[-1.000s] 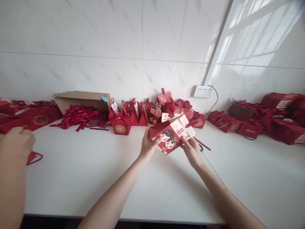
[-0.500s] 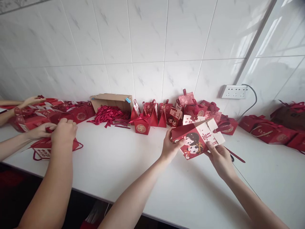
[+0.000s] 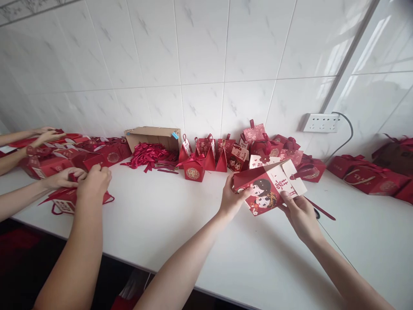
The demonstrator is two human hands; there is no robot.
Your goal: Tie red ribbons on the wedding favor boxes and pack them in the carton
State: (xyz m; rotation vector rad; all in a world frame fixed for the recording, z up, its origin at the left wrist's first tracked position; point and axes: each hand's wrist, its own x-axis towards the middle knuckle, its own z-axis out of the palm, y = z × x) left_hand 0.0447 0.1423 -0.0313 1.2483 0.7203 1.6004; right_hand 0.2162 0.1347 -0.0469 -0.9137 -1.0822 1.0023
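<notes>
Your left hand (image 3: 232,199) grips one end of the printed box (image 3: 265,189) and your right hand (image 3: 300,216) pinches the other, apparently to steady it between them.

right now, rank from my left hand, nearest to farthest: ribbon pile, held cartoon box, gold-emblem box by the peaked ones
1. Held cartoon box: touching your left hand
2. Gold-emblem box: left, near the peaked boxes
3. Ribbon pile: farther left, by the cardboard box

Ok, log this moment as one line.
left hand: gripping cartoon-print box; right hand: gripping its cream side; back: ribbon pile by carton; left: co-worker's hands on red box
</notes>
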